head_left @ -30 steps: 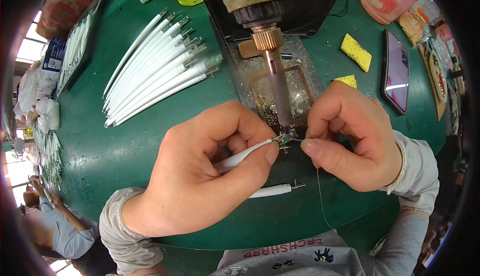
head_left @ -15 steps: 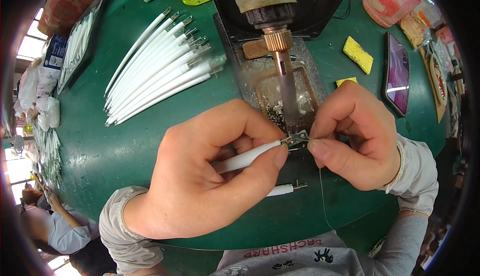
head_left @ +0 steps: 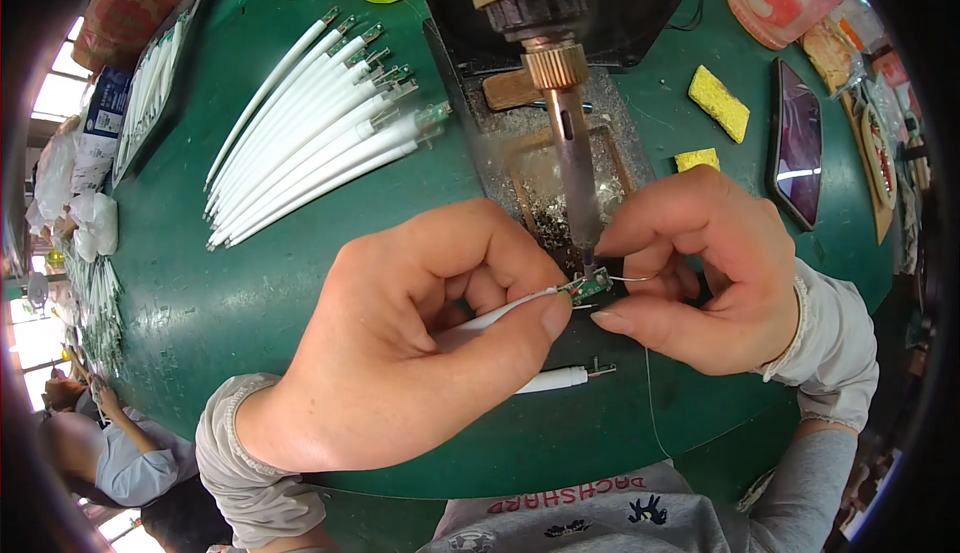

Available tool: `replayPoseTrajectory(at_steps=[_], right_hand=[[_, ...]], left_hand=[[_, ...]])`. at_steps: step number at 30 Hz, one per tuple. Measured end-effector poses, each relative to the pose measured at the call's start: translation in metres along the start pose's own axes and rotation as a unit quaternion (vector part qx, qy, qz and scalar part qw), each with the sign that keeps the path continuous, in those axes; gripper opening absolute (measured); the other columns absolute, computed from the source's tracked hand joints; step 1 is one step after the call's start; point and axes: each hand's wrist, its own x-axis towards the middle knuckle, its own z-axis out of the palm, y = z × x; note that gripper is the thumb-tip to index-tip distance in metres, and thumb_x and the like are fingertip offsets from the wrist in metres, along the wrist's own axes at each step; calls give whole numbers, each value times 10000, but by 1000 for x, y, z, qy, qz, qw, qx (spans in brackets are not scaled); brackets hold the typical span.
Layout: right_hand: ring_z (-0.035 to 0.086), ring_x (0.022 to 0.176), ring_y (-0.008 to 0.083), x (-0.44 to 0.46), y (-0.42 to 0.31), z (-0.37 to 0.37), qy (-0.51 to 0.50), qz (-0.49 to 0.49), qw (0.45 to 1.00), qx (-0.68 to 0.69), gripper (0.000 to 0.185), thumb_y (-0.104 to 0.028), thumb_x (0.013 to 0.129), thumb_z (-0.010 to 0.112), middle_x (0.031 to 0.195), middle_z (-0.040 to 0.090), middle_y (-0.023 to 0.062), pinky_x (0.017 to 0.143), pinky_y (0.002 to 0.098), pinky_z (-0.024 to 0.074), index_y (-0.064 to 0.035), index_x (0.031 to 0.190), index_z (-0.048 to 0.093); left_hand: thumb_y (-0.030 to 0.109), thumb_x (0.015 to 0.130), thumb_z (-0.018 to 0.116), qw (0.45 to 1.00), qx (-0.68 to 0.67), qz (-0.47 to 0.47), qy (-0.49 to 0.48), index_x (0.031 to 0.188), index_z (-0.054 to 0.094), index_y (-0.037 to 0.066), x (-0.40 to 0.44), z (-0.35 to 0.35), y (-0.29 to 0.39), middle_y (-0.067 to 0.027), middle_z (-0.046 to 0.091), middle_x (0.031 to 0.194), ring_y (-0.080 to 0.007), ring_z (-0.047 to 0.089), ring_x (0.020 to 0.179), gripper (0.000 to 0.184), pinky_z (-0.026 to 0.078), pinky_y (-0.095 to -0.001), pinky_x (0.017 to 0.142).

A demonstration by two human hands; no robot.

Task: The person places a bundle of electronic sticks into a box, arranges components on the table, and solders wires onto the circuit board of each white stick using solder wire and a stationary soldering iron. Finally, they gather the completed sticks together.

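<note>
Several white tubes (head_left: 310, 138) lie fanned on the green surface (head_left: 200, 323), beyond and to the left of your left grip (head_left: 420, 343). That grip is closed around a white tube (head_left: 490, 322), whose small circuit board (head_left: 595, 285) pokes out just right of your fingertips. Below that grip lies a single white tube (head_left: 552, 380), apart from the others. Above the board, between your two grips, the soldering iron (head_left: 575, 163) points its tip down onto or right beside it; exact contact is too small to tell. You seem to be soldering at the board's end. A thin wire (head_left: 632, 279) runs from there into your right grip (head_left: 755, 283). Its thumb and forefinger stand parted; whether the curled fingers pinch the wire, you cannot tell. The next move seems to call for a steady left grip and a sure pinch on the wire. Beyond your right grip lie yellow sponges (head_left: 719, 103), then a phone (head_left: 797, 143).
</note>
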Motion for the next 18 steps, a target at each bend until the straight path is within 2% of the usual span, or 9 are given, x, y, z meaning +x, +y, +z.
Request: replayPoseTrajectory(at_steps=[1, 3, 10, 18], right_hand=[[500, 555, 45, 1, 0, 0, 0, 0, 1000, 0, 348, -72, 718, 725, 769, 541, 36, 443, 177, 345, 2, 988, 519], [536, 541, 59, 4, 2, -1, 2, -75, 993, -91, 323, -116, 713, 746, 739, 583, 35, 440, 186, 367, -16, 963, 567], [557, 529, 81, 5, 5, 1, 26, -91, 992, -82, 268, -137, 719, 744, 729, 602, 38, 433, 197, 379, -29, 912, 593], [542, 507, 77, 4, 4, 4, 25, -79, 995, -50, 171, -80, 744, 691, 706, 585, 31, 420, 198, 364, -26, 868, 587]], left_hand=[[-9, 793, 600, 1000, -14, -14, -4, 860, 538, -18, 0, 0, 0, -33, 565, 747, -46, 499, 609, 92, 383, -175, 541], [-3, 797, 598, 1000, -9, -25, -10, 863, 538, -18, 1, -1, 1, -33, 568, 746, -44, 500, 615, 91, 385, -174, 543], [-7, 805, 594, 999, -10, -31, -19, 872, 539, -25, 1, 0, -1, -28, 568, 745, -38, 496, 624, 89, 380, -172, 544], [-21, 806, 589, 999, 35, 5, -31, 889, 542, -27, 2, 0, -6, -20, 563, 779, -35, 489, 666, 95, 383, -181, 594]])
